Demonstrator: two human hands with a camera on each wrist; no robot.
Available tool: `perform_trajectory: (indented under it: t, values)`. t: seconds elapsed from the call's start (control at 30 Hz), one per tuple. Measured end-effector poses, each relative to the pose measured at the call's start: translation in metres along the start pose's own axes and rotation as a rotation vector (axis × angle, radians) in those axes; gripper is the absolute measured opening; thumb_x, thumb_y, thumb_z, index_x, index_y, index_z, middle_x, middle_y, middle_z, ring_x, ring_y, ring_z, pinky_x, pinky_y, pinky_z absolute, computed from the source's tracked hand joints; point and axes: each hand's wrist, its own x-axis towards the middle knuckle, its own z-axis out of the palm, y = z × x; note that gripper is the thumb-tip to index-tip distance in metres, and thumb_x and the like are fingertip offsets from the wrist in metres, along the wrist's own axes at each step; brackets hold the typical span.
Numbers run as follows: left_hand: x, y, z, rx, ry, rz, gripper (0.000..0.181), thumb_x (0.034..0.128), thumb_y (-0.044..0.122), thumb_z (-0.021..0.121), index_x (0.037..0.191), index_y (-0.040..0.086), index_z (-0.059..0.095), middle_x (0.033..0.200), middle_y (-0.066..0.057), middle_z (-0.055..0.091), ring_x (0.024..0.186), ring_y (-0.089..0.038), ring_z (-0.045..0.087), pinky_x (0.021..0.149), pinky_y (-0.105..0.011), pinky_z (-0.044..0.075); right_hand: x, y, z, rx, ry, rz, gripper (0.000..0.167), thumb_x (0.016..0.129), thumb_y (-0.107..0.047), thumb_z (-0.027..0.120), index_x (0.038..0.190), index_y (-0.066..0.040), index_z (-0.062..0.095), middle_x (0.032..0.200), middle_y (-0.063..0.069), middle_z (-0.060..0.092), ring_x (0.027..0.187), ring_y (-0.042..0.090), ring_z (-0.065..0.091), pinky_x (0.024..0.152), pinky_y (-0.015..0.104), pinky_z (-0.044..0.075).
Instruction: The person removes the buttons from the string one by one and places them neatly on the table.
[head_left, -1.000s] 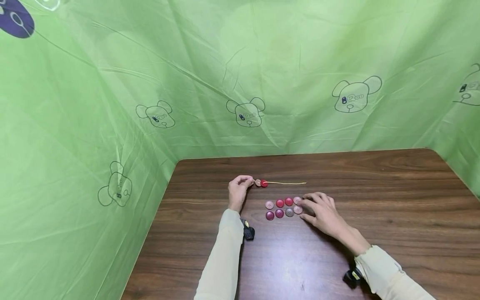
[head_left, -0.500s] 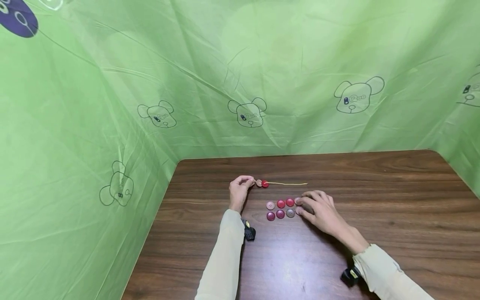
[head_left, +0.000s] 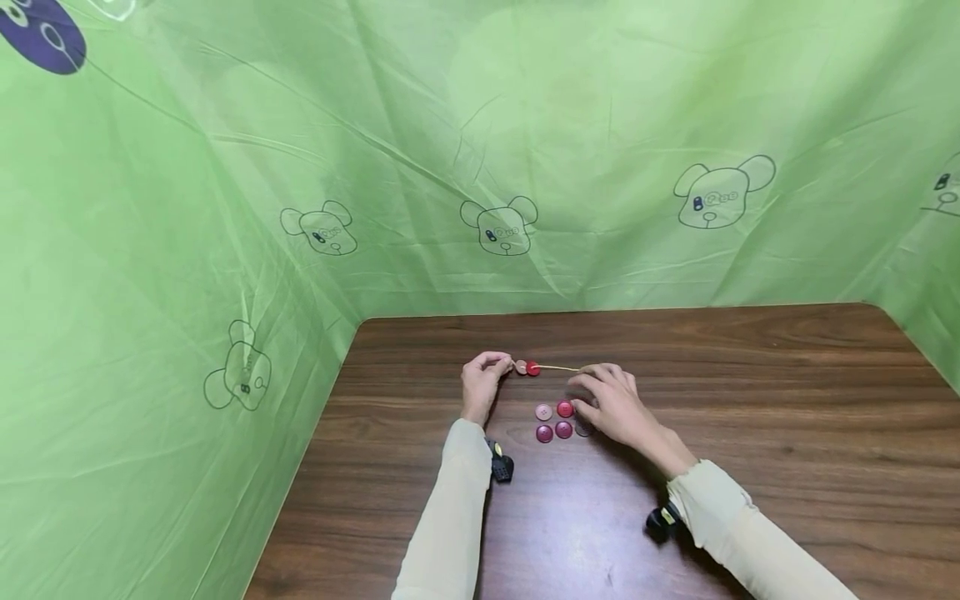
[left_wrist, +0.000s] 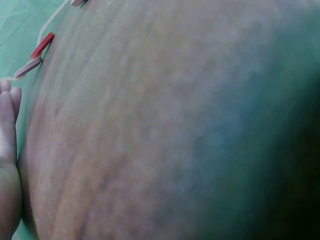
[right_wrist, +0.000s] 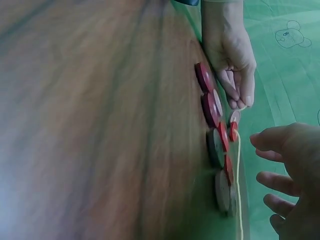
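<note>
My left hand (head_left: 480, 387) pinches one end of a yellow cord (head_left: 558, 367) between thumb and fingertips. Next to those fingertips, a beige-pink button (head_left: 521, 367) and a red button (head_left: 533, 368) are strung on the cord, seen also in the left wrist view as a red button (left_wrist: 42, 46) and a pinkish button (left_wrist: 28, 66). My right hand (head_left: 613, 406) is over the cord's right part, fingers spread and bent, holding nothing in the right wrist view. Near it, a dark grey button (right_wrist: 215, 148) is partly covered in the head view.
Loose buttons lie in two rows: a pink button (head_left: 543, 412), a red button (head_left: 565, 409) and maroon buttons (head_left: 544, 433) among them. The brown wooden table (head_left: 787, 400) meets a green printed curtain (head_left: 600, 167) at the back and sides.
My right hand has moved left and away from me, from the right end of the button rows to above the cord, covering several buttons. My left hand keeps its pinch.
</note>
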Motion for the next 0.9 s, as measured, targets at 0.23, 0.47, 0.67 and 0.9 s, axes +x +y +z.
perform_trajectory:
  t: [0.23,0.47,0.67,0.9]
  values:
    - [0.001,-0.001,0.001,-0.001,0.001,0.006,0.013,0.0840,0.008,0.073,0.090,-0.003,0.073,0.087,-0.019,0.073,0.080,-0.020,0.072,0.073,-0.025,0.058,0.024,-0.009,0.012,0.045,-0.059,0.073,0.029,0.083,-0.024,0.072,0.109,-0.014,0.068,0.120,0.010,0.061,0.117,0.036,0.045,0.091,0.053,0.032]
    - [0.000,0.000,0.001,-0.005,-0.004,-0.015,0.014,0.0839,0.008,0.073,0.092,-0.003,0.072,0.087,-0.018,0.073,0.080,-0.019,0.072,0.074,-0.027,0.058,0.039,-0.012,0.024,0.079,-0.068,0.135,0.031,0.083,-0.027,0.073,0.110,-0.014,0.067,0.121,0.011,0.060,0.117,0.037,0.044,0.092,0.052,0.031]
    - [0.000,0.000,0.000,-0.009,-0.005,-0.012,0.015,0.0840,0.009,0.073,0.093,-0.004,0.072,0.088,-0.019,0.073,0.080,-0.018,0.072,0.074,-0.027,0.058,0.049,-0.012,0.033,0.066,-0.108,0.186,0.037,0.083,-0.030,0.073,0.116,-0.015,0.065,0.128,0.015,0.055,0.121,0.040,0.039,0.095,0.053,0.030]
    - [-0.001,0.001,0.000,-0.006,-0.006,-0.022,0.015,0.0849,0.008,0.072,0.094,-0.004,0.072,0.087,-0.016,0.073,0.079,-0.018,0.071,0.076,-0.029,0.058,0.060,-0.013,0.041,0.018,-0.135,0.230,0.044,0.083,-0.032,0.073,0.123,-0.016,0.063,0.132,0.020,0.049,0.124,0.043,0.035,0.096,0.055,0.029]
